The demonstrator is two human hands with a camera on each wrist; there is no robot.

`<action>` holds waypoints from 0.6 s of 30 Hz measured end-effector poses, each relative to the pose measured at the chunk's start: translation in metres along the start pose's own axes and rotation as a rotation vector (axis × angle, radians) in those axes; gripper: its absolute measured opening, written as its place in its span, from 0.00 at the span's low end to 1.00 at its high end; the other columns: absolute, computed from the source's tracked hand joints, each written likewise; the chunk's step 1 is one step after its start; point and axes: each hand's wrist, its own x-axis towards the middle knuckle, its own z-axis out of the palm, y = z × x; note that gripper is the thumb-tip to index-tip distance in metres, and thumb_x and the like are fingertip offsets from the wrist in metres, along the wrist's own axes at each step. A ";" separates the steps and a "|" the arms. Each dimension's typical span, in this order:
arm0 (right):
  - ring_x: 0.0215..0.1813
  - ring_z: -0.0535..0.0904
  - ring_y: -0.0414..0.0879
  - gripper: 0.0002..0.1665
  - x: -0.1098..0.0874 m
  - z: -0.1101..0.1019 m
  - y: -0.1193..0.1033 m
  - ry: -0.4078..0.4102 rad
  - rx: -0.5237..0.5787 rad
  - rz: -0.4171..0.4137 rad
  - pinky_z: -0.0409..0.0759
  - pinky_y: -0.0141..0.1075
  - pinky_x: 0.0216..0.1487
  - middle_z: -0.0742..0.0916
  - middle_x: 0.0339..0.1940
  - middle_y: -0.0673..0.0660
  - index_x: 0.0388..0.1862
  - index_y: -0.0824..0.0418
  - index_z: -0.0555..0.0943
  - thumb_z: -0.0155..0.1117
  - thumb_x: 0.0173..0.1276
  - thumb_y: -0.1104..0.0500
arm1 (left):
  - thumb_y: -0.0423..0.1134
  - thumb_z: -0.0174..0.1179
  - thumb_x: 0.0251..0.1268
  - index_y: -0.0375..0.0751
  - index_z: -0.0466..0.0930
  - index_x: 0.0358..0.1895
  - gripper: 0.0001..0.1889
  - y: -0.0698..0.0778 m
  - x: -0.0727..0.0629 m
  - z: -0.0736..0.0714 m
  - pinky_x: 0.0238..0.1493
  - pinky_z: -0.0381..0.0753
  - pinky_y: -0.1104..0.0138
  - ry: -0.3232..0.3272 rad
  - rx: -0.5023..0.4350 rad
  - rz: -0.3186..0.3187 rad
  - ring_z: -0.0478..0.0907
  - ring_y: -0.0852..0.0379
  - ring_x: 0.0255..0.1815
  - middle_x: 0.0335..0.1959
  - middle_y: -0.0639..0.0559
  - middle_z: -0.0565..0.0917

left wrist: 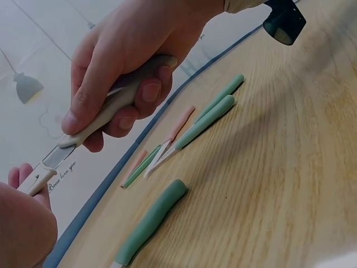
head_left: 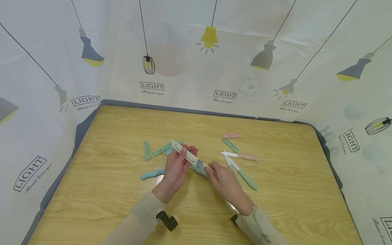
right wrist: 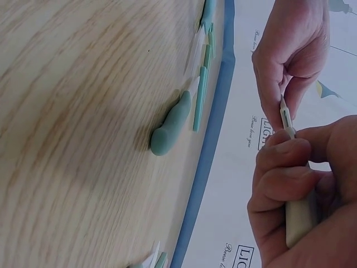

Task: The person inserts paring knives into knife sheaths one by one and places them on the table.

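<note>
My left hand holds a cream knife sheath, thumb on top and fingers beneath. The right hand grips the cream handle of a paring knife. Between the two hands a short stretch of grey blade shows, the rest of it inside the sheath. Both hands are above the table. Beneath them lies a green-handled knife, partly hidden in the head view. By the left wrist lies a blue knife handle, its blade side covered by the hand.
Left of the hands lie two green sheaths and a blue sheath. On the right are a pink sheath, another green sheath, a pink-handled knife and two green-handled knives with bare white blades. Printed curtains surround the wooden table.
</note>
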 end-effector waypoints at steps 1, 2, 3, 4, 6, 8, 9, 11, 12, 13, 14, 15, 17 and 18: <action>0.19 0.63 0.35 0.12 0.000 0.000 0.000 -0.001 0.001 0.001 0.64 0.29 0.18 0.73 0.19 0.43 0.42 0.63 0.82 0.58 0.82 0.56 | 0.35 0.40 0.87 0.32 0.64 0.59 0.10 0.000 0.000 0.000 0.67 0.80 0.60 0.001 0.003 0.001 0.82 0.51 0.60 0.53 0.44 0.82; 0.18 0.63 0.34 0.12 0.001 0.000 0.000 -0.002 0.001 0.002 0.64 0.29 0.17 0.73 0.19 0.44 0.42 0.63 0.82 0.58 0.82 0.56 | 0.35 0.40 0.87 0.32 0.64 0.60 0.11 -0.001 -0.001 0.001 0.67 0.80 0.60 0.001 0.005 0.002 0.82 0.50 0.60 0.54 0.44 0.82; 0.18 0.63 0.34 0.12 0.001 0.001 0.000 -0.001 -0.001 0.002 0.64 0.29 0.17 0.73 0.19 0.44 0.42 0.63 0.82 0.58 0.82 0.57 | 0.34 0.40 0.87 0.31 0.63 0.60 0.11 -0.001 -0.001 0.001 0.67 0.80 0.60 0.001 0.005 0.003 0.82 0.50 0.60 0.54 0.43 0.81; 0.18 0.63 0.34 0.12 0.001 0.001 0.000 0.000 -0.005 0.002 0.64 0.29 0.17 0.73 0.19 0.44 0.43 0.63 0.82 0.58 0.82 0.57 | 0.35 0.40 0.87 0.31 0.63 0.60 0.11 -0.002 -0.001 0.001 0.67 0.80 0.60 -0.001 0.008 0.004 0.81 0.49 0.61 0.55 0.42 0.81; 0.18 0.63 0.34 0.12 0.002 0.001 -0.001 0.003 -0.013 0.002 0.64 0.29 0.17 0.73 0.19 0.43 0.42 0.63 0.82 0.58 0.82 0.57 | 0.35 0.40 0.87 0.30 0.62 0.61 0.12 -0.002 -0.002 0.002 0.68 0.80 0.61 -0.002 0.013 0.006 0.81 0.48 0.62 0.56 0.41 0.80; 0.18 0.63 0.34 0.12 0.002 0.001 -0.001 0.006 -0.014 -0.002 0.64 0.29 0.17 0.73 0.19 0.43 0.43 0.64 0.82 0.58 0.82 0.57 | 0.35 0.40 0.87 0.29 0.62 0.62 0.13 -0.003 -0.003 0.002 0.68 0.80 0.61 0.000 0.011 0.010 0.80 0.48 0.62 0.57 0.40 0.80; 0.18 0.63 0.34 0.12 0.002 0.001 -0.001 0.007 -0.014 -0.005 0.63 0.28 0.17 0.73 0.19 0.43 0.43 0.64 0.82 0.58 0.82 0.57 | 0.35 0.40 0.87 0.29 0.61 0.63 0.13 -0.004 -0.003 0.003 0.68 0.80 0.61 0.000 0.009 0.011 0.81 0.48 0.62 0.57 0.40 0.80; 0.18 0.63 0.34 0.12 0.002 0.001 -0.002 0.009 -0.009 -0.011 0.63 0.28 0.17 0.73 0.19 0.43 0.43 0.64 0.82 0.58 0.82 0.57 | 0.35 0.40 0.87 0.28 0.61 0.63 0.14 -0.005 -0.004 0.003 0.67 0.80 0.61 0.004 0.011 0.012 0.81 0.49 0.61 0.57 0.41 0.80; 0.18 0.63 0.34 0.12 0.002 0.001 -0.002 0.011 -0.007 -0.013 0.63 0.28 0.17 0.73 0.19 0.43 0.43 0.64 0.83 0.58 0.82 0.57 | 0.35 0.40 0.87 0.28 0.61 0.63 0.14 -0.006 -0.004 0.004 0.68 0.80 0.61 0.005 0.011 0.011 0.81 0.50 0.61 0.56 0.41 0.81; 0.18 0.63 0.34 0.12 0.002 0.001 -0.002 0.013 -0.005 -0.015 0.63 0.28 0.17 0.72 0.19 0.43 0.43 0.65 0.82 0.58 0.82 0.57 | 0.35 0.40 0.87 0.27 0.60 0.64 0.14 -0.007 -0.004 0.004 0.68 0.79 0.61 0.005 0.008 0.008 0.82 0.50 0.61 0.56 0.41 0.81; 0.18 0.63 0.34 0.12 0.002 0.002 -0.002 0.014 -0.004 -0.018 0.63 0.28 0.17 0.72 0.19 0.44 0.43 0.65 0.82 0.58 0.82 0.57 | 0.35 0.40 0.87 0.28 0.60 0.64 0.14 -0.007 -0.004 0.004 0.68 0.79 0.61 0.005 0.006 0.005 0.82 0.51 0.60 0.56 0.42 0.81; 0.18 0.63 0.34 0.12 0.002 0.002 -0.002 0.015 -0.003 -0.018 0.63 0.28 0.17 0.72 0.19 0.44 0.43 0.65 0.82 0.58 0.82 0.57 | 0.35 0.40 0.87 0.28 0.60 0.64 0.14 -0.008 -0.005 0.004 0.68 0.79 0.62 0.005 0.005 0.002 0.82 0.51 0.60 0.56 0.42 0.81; 0.18 0.63 0.34 0.12 0.002 0.002 -0.002 0.018 0.002 -0.018 0.63 0.28 0.17 0.72 0.19 0.44 0.43 0.65 0.82 0.58 0.82 0.57 | 0.35 0.40 0.87 0.28 0.60 0.64 0.14 -0.009 -0.005 0.004 0.68 0.79 0.62 0.007 0.001 -0.005 0.82 0.52 0.60 0.56 0.42 0.81; 0.18 0.62 0.34 0.12 0.002 0.003 -0.002 0.019 0.002 -0.017 0.63 0.28 0.17 0.72 0.18 0.44 0.42 0.65 0.82 0.59 0.82 0.57 | 0.35 0.40 0.87 0.28 0.60 0.64 0.14 -0.010 -0.005 0.004 0.68 0.79 0.62 0.009 -0.003 -0.008 0.82 0.52 0.60 0.57 0.42 0.81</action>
